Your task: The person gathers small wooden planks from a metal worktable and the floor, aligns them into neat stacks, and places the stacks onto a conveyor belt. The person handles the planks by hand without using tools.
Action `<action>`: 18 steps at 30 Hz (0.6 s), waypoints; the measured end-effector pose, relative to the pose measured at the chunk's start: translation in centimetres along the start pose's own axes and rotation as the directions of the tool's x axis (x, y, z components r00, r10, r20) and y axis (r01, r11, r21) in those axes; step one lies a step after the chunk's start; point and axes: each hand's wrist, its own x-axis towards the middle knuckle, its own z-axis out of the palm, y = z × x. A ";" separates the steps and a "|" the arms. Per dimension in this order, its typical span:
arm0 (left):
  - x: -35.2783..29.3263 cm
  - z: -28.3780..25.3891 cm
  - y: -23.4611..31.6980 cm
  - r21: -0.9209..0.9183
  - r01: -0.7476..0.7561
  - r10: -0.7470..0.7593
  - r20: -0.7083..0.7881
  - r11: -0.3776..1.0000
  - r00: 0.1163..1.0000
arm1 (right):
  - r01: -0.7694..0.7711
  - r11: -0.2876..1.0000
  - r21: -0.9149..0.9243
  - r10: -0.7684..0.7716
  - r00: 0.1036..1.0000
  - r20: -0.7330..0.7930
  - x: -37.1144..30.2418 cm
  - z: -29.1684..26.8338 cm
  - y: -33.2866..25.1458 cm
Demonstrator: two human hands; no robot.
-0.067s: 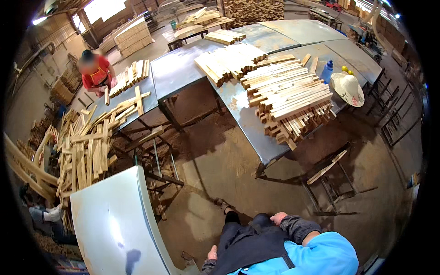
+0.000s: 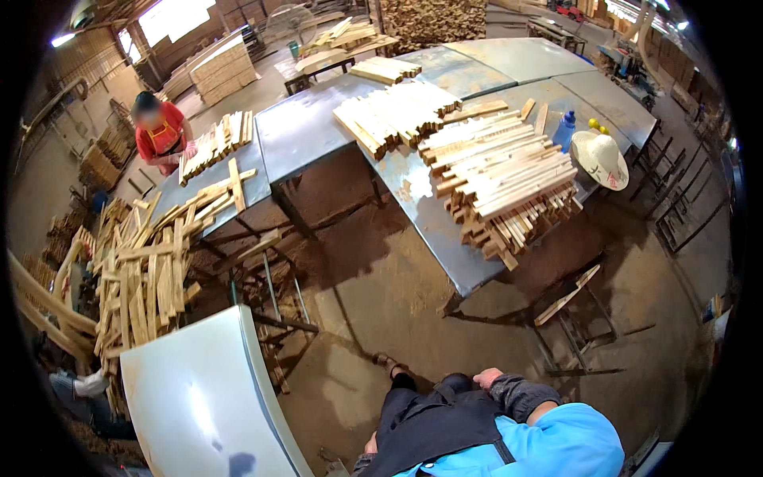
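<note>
The person's right hand point(image 2: 486, 378) rested at six o'clock in the view, fingers curled loosely against the dark apron point(image 2: 433, 421) at the hip, with nothing in its grasp. The left hand point(image 2: 370, 444) showed only as a small patch at the apron's seven o'clock edge; whether it was open or closed could not be told.

Well apart from both hands, toward one o'clock, a stack of pale wooden slats point(image 2: 501, 187) lay on the grey metal table point(image 2: 433, 230), its ends overhanging the table's near edge. A second, flatter bundle of slats point(image 2: 393, 115) lay just beside it toward twelve o'clock. A straw hat point(image 2: 602, 157) sat at the table's two o'clock corner, near a blue bottle point(image 2: 563, 129).

At eight o'clock a white panel point(image 2: 199, 397) stood close to the person, and beyond it, toward nine o'clock, a loose heap of wooden offcuts point(image 2: 147, 274). At ten o'clock a co-worker in a red top point(image 2: 161, 135) stood beside more slats point(image 2: 214, 147).
</note>
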 end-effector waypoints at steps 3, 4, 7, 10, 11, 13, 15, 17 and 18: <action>4.3 -2.4 6.1 0.122 -0.078 0.076 0.024 0.989 0.997 | 0.140 0.966 -0.216 -0.150 0.988 -0.029 0.8 -4.2 -5.0; 5.7 -3.5 8.4 0.167 -0.130 0.127 0.030 0.977 0.991 | 0.161 0.950 -0.268 -0.172 0.985 -0.018 1.7 -5.3 -7.3; 9.2 -6.2 15.8 0.381 -0.198 0.199 0.036 0.903 0.979 | 0.385 0.698 -0.604 -0.544 0.833 -0.098 4.6 -8.9 -13.5; 12.2 -7.8 26.2 -0.240 0.077 -0.082 -0.008 0.968 0.997 | 0.419 0.868 -0.265 -0.478 0.850 -0.221 8.0 -11.6 -21.4; 13.1 -8.2 30.1 -0.256 0.054 -0.052 0.016 0.965 0.999 | 0.479 0.847 -0.230 -0.528 0.808 -0.262 9.0 -12.5 -24.2; 14.5 -8.6 37.8 -0.293 -0.010 0.022 0.039 0.956 0.999 | 0.530 0.809 -0.256 -0.582 0.785 -0.212 10.7 -14.8 -29.5; 15.2 -8.2 44.2 -0.305 -0.063 0.085 0.062 0.950 0.994 | 0.545 0.766 -0.342 -0.623 0.759 -0.186 12.1 -17.1 -34.8; 15.7 -8.1 49.0 -0.290 -0.094 0.129 0.106 0.952 0.986 | 0.377 0.882 0.282 -0.343 0.925 -0.166 13.8 -19.4 -39.9; 16.2 -7.8 50.7 -0.260 -0.107 0.141 0.115 0.960 0.983 | 0.239 0.839 0.488 -0.230 0.970 -0.080 15.1 -20.7 -42.3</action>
